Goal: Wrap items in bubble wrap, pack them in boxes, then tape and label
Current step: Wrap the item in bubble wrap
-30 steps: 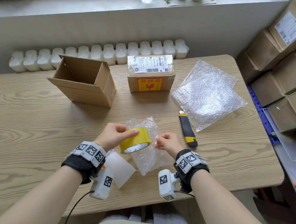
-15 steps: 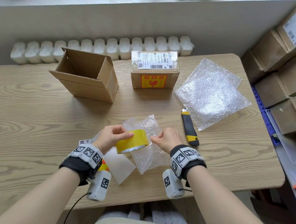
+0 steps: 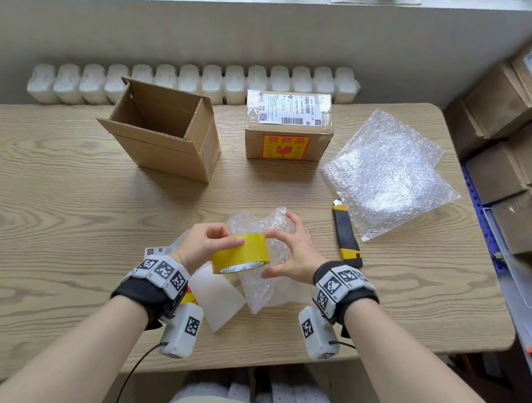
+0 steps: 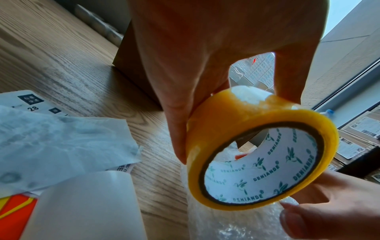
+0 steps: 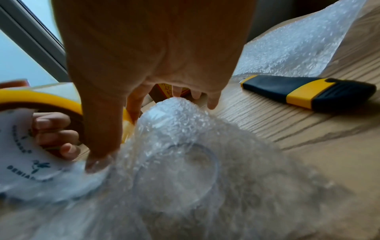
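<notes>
While the yellow tape roll (image 3: 241,251) is gripped by the left hand (image 3: 205,244), w/ fingers through its core, the right hand (image 3: 295,253) has been moved off the tape's free end since half a sec ago and is now spread, fingers relaxed, over the bubble-wrapped item (image 3: 263,234) near the tabletop's front edge. Judged: the wrap is being steadied for taping. Item inside is blurred, apparently clear and round-rimmed. Tape's loose end can't be made out. The open box (image 3: 163,134) waits toward the back-left.
</notes>
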A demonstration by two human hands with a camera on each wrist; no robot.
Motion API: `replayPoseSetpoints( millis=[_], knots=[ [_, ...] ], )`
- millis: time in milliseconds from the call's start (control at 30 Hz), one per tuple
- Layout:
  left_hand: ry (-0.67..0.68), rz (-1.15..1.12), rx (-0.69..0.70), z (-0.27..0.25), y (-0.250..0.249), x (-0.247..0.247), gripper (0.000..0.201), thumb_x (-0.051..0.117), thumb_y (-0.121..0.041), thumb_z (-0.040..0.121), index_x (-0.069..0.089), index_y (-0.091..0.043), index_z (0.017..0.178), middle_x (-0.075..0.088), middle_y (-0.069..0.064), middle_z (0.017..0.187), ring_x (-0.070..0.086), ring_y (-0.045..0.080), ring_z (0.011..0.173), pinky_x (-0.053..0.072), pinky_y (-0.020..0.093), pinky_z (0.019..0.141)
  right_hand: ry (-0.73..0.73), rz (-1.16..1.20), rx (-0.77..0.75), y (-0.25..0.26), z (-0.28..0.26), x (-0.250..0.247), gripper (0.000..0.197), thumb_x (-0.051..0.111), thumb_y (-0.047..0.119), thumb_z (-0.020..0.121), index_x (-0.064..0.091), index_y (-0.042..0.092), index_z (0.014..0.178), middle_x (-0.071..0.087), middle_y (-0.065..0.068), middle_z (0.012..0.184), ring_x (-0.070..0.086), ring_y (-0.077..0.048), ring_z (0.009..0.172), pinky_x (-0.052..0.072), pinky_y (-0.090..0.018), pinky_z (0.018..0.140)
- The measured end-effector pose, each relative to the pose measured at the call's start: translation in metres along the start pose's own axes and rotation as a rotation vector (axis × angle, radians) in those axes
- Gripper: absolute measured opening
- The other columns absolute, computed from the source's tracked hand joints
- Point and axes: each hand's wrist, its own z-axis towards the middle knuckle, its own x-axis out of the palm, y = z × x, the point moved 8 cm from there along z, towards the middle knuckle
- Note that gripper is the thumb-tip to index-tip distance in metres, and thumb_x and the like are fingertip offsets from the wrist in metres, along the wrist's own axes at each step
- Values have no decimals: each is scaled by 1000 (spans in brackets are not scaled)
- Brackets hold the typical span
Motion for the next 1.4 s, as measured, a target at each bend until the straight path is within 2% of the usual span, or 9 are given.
replayPoseSetpoints(
  millis=[100,233,433,567,733,867,1133,1233,1400],
  knots=[
    [4,6,-7,1,1,0,46,77,-45,47,51,-10,61,47,-7,51,42,11,53,32,24,53,-24,-23,-8,-2,6,1,64,85,30,64,56,38,120,-13,2,156,-1,-21,145,14,-38,116],
    [-14,11,-12,3,3,-4,46,80,-44,45,52,-10,58,45,1,56,40,17,59,30,28,55,22,-44,-17,2,11,8,66,83,27,68,52,39,124,-18,5,156,11,-22,145,26,-34,111],
    [-51,40,-23,-1,1,-18,48,83,-44,43,53,-10,56,45,8,61,41,18,61,31,28,56,-4,-15,-35,-3,9,-1,56,82,25,70,55,41,116,1,5,158,22,-21,142,26,-25,105],
    [-26,70,-44,0,-2,-16,43,84,-46,43,58,-13,52,49,6,56,44,17,57,34,28,56,1,7,-34,-4,9,-3,54,83,28,68,56,42,112,7,6,158,23,-20,142,25,-34,111],
    [-18,78,-39,4,-5,-8,49,85,-47,43,59,-7,57,49,7,58,45,18,59,35,30,58,95,129,8,-8,6,-5,66,87,24,61,53,43,114,-3,5,158,14,-19,144,20,-34,113],
    [-3,97,-42,7,-8,-1,42,84,-47,45,59,-14,52,49,0,53,44,14,56,34,27,57,129,199,27,-13,4,-8,56,80,26,72,54,40,121,-4,-1,159,7,-19,146,13,-33,113],
    [14,109,-60,9,-7,0,42,84,-47,46,59,-14,51,49,3,54,44,16,58,34,29,58,166,198,40,-13,7,-6,51,75,19,77,53,38,119,-4,-2,158,9,-23,145,16,-35,112],
    [15,113,-62,9,-7,2,42,84,-46,45,58,-13,51,48,1,53,43,15,56,33,28,57,156,244,45,-13,11,-8,41,68,11,80,57,34,113,2,-4,158,5,-19,146,13,-34,112],
    [25,120,-70,8,-11,5,43,84,-45,46,58,-11,52,48,1,51,44,14,54,34,26,56,52,258,-4,-13,13,-11,19,64,22,88,59,30,104,22,-10,152,11,-17,145,12,-26,107]
  ],
)
